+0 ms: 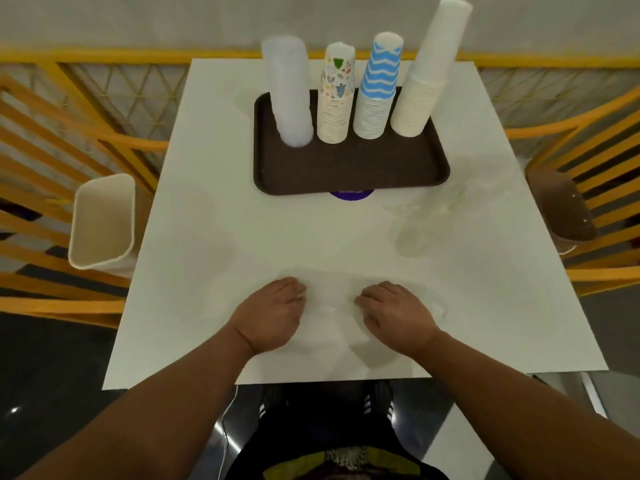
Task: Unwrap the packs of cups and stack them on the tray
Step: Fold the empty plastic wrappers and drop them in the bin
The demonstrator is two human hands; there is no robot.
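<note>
Four upright cup stacks (349, 95) line the tray's (349, 168) far edge; near the tabletop's (207, 237) front edge, left hand (273, 313) and right hand (391, 313) each curl their grip on clear wrap (329, 303).

No words, numbers or brand names can be read here. The only lettering stands on a round purple sticker (351, 194) at the centre of the frame, lying on the white square table (214, 237) and half hidden under the near edge of the dark brown plastic tray (349, 168); it carries a short line of pale print, perhaps two or three words, too small and blurred to make out.
</note>
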